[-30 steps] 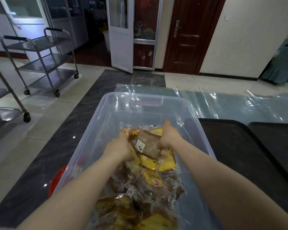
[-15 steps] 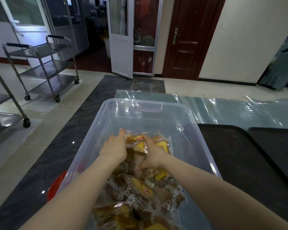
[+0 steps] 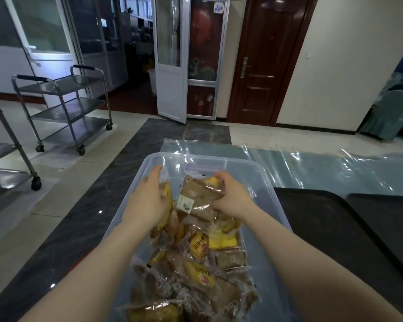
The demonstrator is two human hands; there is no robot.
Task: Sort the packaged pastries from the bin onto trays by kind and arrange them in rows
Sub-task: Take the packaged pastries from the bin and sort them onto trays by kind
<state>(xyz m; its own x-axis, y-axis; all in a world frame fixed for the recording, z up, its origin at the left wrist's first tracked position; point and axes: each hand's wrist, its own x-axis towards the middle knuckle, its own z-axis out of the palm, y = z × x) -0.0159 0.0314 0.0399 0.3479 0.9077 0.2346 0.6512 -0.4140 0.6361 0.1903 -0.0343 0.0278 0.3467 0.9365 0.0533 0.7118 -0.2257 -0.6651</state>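
A clear plastic bin (image 3: 263, 173) in front of me holds several wrapped pastries (image 3: 196, 270), some yellow, some brown. Both my hands are inside its far half. My left hand (image 3: 149, 198) holds a yellow pastry package (image 3: 168, 196), which shows along the right side of the palm. My right hand (image 3: 233, 196) grips a brown pastry package (image 3: 199, 194) with a white label, lifted a little above the pile. Two black trays lie to the right of the bin, one beside it (image 3: 323, 228) and one farther right (image 3: 386, 219).
Clear plastic sheeting (image 3: 312, 163) covers the surface beyond the bin and trays. Two steel wheeled carts stand on the floor at the left, one farther back (image 3: 65, 108) and one at the frame's left edge (image 3: 7, 159). A white glass door and a brown door are behind.
Both hands have moved toward the bin's far end and spread apart. The right hand has lifted the brown package; the left now holds a yellow one. The camera has tilted up.
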